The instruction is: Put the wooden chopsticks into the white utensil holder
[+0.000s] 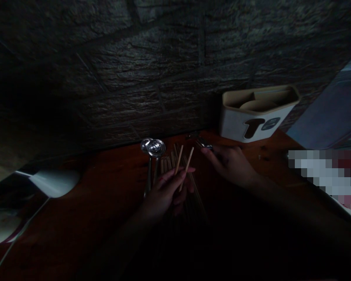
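My left hand (166,191) is closed round two wooden chopsticks (183,166), whose tips point up and away over the reddish-brown table (105,187). Under it lies a loose bunch of more chopsticks (168,160). Just left of them rest two metal ladles (153,150), bowls toward the wall. My right hand (229,162) reaches forward, fingers curled round a small shiny metal item (203,143) that I cannot make out in the dim light.
A white utensil caddy (256,113) with compartments stands at the back right against the dark stone wall (134,78). A pale rounded object (55,181) lies at the left edge. A blurred patch sits at the right.
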### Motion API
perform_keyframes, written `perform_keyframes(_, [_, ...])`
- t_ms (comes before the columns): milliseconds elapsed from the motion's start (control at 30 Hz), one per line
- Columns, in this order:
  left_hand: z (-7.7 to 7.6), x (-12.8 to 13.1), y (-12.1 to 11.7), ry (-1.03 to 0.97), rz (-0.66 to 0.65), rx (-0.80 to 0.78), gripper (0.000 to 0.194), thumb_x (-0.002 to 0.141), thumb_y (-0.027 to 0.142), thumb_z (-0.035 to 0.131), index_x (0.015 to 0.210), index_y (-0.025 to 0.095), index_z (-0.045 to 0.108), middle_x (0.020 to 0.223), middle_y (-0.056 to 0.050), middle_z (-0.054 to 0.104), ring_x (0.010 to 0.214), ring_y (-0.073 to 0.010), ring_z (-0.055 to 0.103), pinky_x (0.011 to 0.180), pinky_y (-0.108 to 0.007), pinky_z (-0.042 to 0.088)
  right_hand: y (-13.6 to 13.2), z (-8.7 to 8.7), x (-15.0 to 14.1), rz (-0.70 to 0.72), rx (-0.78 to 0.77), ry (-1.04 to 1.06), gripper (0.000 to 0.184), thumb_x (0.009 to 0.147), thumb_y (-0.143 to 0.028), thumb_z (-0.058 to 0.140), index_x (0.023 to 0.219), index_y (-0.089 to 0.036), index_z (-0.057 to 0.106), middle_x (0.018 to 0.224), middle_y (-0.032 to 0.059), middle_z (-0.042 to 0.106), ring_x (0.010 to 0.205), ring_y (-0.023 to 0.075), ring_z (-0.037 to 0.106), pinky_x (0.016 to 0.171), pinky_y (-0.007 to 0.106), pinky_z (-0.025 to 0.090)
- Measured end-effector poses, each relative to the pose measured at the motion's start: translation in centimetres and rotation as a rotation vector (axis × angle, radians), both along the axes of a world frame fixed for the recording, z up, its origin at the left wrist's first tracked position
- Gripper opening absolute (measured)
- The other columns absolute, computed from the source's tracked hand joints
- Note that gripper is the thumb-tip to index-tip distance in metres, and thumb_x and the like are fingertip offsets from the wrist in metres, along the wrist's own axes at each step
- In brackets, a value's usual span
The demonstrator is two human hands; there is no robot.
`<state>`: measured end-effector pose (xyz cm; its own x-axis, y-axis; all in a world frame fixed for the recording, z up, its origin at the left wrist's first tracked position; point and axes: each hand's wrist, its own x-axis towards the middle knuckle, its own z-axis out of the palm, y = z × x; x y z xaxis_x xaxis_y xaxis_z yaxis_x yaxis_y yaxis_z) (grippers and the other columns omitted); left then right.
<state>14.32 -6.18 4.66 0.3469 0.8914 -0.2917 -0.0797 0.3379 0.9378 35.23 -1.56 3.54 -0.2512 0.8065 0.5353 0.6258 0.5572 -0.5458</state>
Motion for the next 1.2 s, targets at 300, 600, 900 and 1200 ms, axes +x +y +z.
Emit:
perform_keyframes(300, [-0.2, -0.3, 0.1, 0.049, 0.001, -0.016, 0.048, 0.084, 0.043, 0.067, 0.126, 0.019, 0.062, 0.069, 0.002, 0.058, 0.041, -0.0032, 0.035, 0.033, -0.015, 0.032, -1.2, 0.0, -0.6, 0.224, -0.069, -0.024, 0.032, 0.097, -0.037, 0.048, 0.089, -0.015, 0.071, 0.066, 0.0005, 0.067, 0.050, 0.0082, 0.055, 0.052, 0.022, 0.037])
perform_keyframes(600, [0.1, -0.1, 0.2, -0.014, 0.018, -0.026, 0.050, 0.082, 0.042, 0.069, 0.126, 0.020, 0.063, 0.065, 0.005, 0.054, 0.038, -0.0026, 0.031, 0.030, -0.015, 0.031, -0.4, 0.2, -0.2, 0.023, -0.017, -0.017, 0.038, 0.098, -0.041, 0.046, 0.083, -0.016, 0.070, 0.059, 0.0003, 0.063, 0.044, 0.0084, 0.049, 0.046, 0.023, 0.032])
perform_keyframes(900, [-0.3, -0.4, 0.4, 0.003, 0.015, -0.016, 0.045, 0.083, 0.042, 0.066, 0.123, 0.020, 0.065, 0.065, 0.004, 0.057, 0.035, -0.0020, 0.031, 0.030, -0.015, 0.030, -1.6, 0.8, -0.9, 0.189, -0.064, 0.002, 0.034, 0.098, -0.037, 0.047, 0.082, -0.016, 0.068, 0.062, -0.0001, 0.064, 0.050, 0.0087, 0.054, 0.050, 0.022, 0.037])
perform_keyframes(1200, [-0.7, -0.2, 0.6, 0.025, 0.069, -0.012, 0.045, 0.079, 0.039, 0.070, 0.119, 0.018, 0.068, 0.061, 0.005, 0.055, 0.035, -0.0016, 0.030, 0.029, -0.015, 0.028, -1.3, 0.2, -0.9, 0.095, -0.038, -0.026, 0.035, 0.098, -0.038, 0.047, 0.085, -0.015, 0.070, 0.065, 0.0019, 0.067, 0.050, 0.0090, 0.055, 0.051, 0.022, 0.037])
